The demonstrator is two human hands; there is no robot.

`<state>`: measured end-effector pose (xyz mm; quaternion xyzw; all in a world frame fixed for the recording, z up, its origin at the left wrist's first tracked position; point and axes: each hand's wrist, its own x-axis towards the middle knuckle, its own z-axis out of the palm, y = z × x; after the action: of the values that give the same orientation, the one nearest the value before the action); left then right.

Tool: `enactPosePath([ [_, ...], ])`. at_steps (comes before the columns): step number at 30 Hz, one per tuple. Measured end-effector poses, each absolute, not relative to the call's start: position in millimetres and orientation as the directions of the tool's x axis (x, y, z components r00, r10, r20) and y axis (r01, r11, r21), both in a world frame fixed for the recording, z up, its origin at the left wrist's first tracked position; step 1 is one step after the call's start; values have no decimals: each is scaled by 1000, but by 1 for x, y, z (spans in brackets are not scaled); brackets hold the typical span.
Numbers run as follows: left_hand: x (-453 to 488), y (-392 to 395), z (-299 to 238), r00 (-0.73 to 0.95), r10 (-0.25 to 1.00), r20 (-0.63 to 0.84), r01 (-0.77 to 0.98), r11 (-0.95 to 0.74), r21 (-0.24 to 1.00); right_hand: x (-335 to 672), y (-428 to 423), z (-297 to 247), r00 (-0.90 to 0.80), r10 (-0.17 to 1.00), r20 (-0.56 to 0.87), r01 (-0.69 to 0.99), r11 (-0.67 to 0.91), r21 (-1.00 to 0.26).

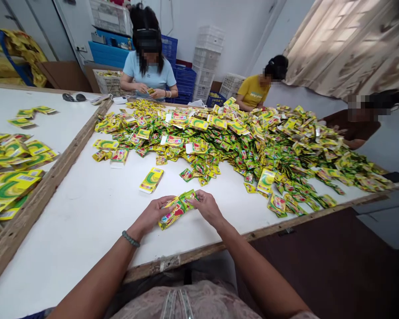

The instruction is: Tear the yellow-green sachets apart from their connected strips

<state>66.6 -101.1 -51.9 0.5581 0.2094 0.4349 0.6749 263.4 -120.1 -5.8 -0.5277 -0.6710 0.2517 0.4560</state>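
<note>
My left hand [153, 215] is closed on a small yellow printed carton [171, 215], tilted over the white table. With its fingers pinched, my right hand [209, 207] grips a green sachet [188, 198] at the carton's upper right end. Whether the sachet's edge lies inside the carton or against it, I cannot tell. Just beyond my hands, a yellow carton [152, 180] lies flat on the table. A few loose sachets [186, 174] rest near the foot of a big heap of sachets and cartons [232, 141].
A raised wooden strip [64, 164] divides the table; left of it sit stacked yellow cartons [13, 190] and sunglasses [73, 97]. Across the heap are a person in light blue [149, 73], another in yellow [252, 91], and a third in dark clothing [352, 122]. Crates [209, 57] stand behind.
</note>
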Motion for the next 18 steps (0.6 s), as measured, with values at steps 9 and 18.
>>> enactPosePath([
  [9, 72, -97, -55, 494, 847, 196, -349, -13, 937, 254, -116, -13, -73, 935, 348, 653, 309, -692],
  [18, 67, -100, -46, 403, 895, 191, -445, 9, 896, 235, -127, -4, -113, 812, 573, 860, 369, -353],
])
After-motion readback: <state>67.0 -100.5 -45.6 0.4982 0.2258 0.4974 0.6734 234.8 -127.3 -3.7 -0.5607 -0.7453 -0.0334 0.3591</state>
